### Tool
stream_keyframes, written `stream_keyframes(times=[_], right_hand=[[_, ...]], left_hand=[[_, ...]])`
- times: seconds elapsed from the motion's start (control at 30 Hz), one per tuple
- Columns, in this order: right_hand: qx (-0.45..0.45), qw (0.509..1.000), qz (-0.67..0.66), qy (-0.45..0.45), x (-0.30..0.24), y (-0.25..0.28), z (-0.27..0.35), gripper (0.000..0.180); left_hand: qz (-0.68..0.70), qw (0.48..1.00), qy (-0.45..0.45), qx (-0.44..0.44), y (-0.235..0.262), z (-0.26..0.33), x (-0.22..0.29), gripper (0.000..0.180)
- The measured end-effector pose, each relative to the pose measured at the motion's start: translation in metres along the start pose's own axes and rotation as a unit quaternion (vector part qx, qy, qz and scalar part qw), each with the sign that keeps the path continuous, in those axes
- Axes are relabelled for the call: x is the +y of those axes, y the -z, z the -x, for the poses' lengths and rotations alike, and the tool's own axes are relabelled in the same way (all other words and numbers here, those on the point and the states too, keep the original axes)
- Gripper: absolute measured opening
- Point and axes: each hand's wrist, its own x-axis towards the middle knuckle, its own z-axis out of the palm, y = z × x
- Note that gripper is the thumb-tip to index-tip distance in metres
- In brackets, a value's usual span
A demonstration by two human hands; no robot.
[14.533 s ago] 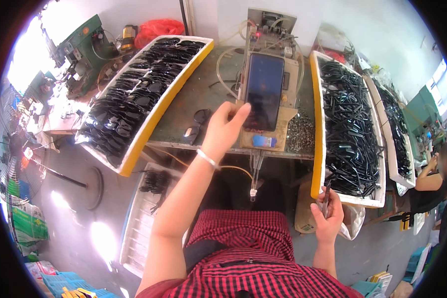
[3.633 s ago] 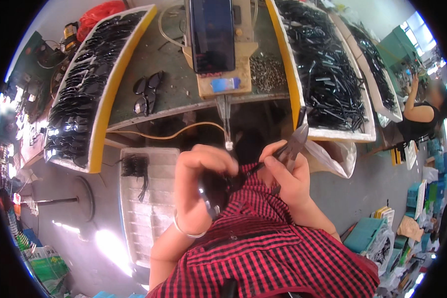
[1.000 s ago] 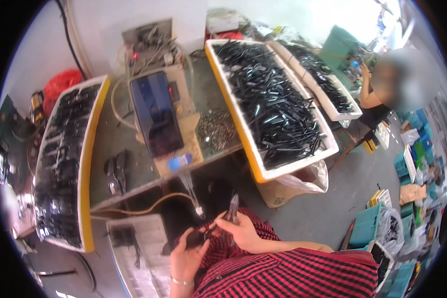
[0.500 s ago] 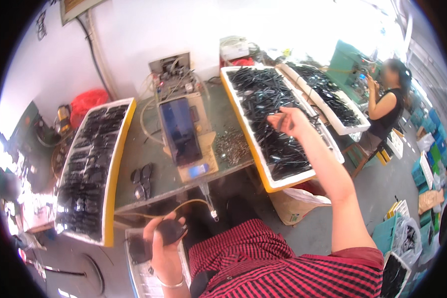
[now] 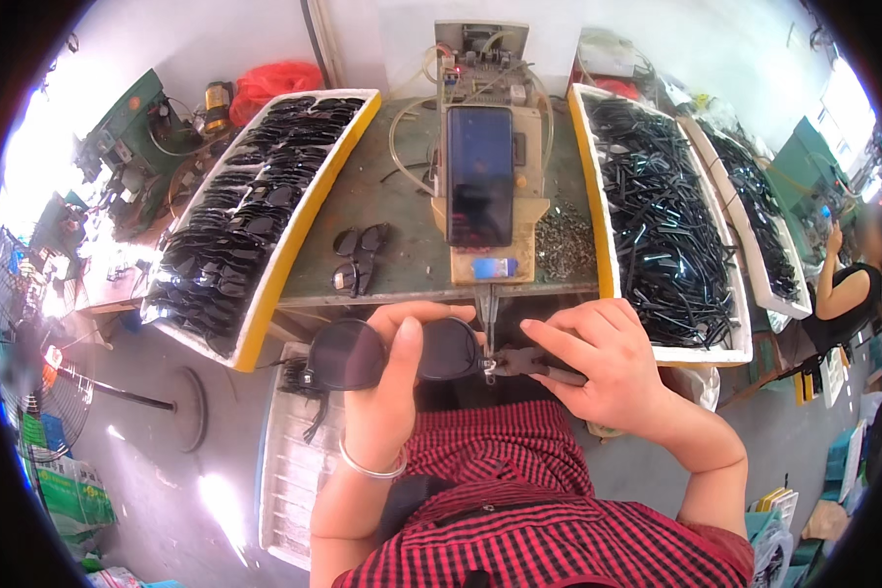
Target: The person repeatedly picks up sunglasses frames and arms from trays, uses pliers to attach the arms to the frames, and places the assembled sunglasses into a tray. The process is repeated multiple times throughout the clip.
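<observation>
My left hand [image 5: 390,397] is closed round a sunglasses front [image 5: 351,355], its two round dark lenses facing up, thumb on the frame between them. My right hand [image 5: 606,358] pinches a dark, slender temple arm [image 5: 521,362], partly hidden by the fingers and slightly blurred. Its tip is at the right end of the sunglasses front, by the metal tip [image 5: 489,367] of a rod below the bench edge. Whether the parts touch there I cannot tell. Folded sunglasses [image 5: 361,257] lie on the green bench.
A tray of dark sunglasses fronts [image 5: 282,257] stands left; a tray of black temple arms [image 5: 606,235] stands right. Between them a phone [image 5: 479,176] rests on a small machine [image 5: 539,211], beside loose screws [image 5: 564,243]. Another person [image 5: 851,294] sits far right; a fan [image 5: 59,397] stands left.
My right hand has come back from the right tray with a temple arm. My left hand has risen with the sunglasses front, and both hands now meet at the rod. The view has turned left.
</observation>
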Motion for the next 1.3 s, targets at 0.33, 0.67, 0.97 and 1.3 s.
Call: stream_keyframes(times=[0.33, 0.67, 0.97, 1.3], right_hand=[[-0.200, 0.885, -0.340, -0.246, 0.013, 0.000, 0.011, 0.040], [-0.112, 0.930, 0.280, -0.211, 0.175, -0.029, -0.005, 0.034], [-0.016, 0.965, 0.120, -0.231, 0.140, -0.036, -0.011, 0.037], [0.136, 0.802, -0.377, -0.442, 0.121, -0.014, 0.106, 0.046]], left_hand=[[0.020, 0.999, 0.016, -0.047, -0.001, -0.005, -0.006, 0.025], [-0.328, 0.910, -0.066, 0.246, 0.134, -0.069, -0.081, 0.034], [-0.699, 0.661, 0.153, 0.227, 0.177, -0.173, -0.088, 0.062], [-0.550, 0.726, -0.308, 0.275, 0.147, -0.020, -0.120, 0.018]])
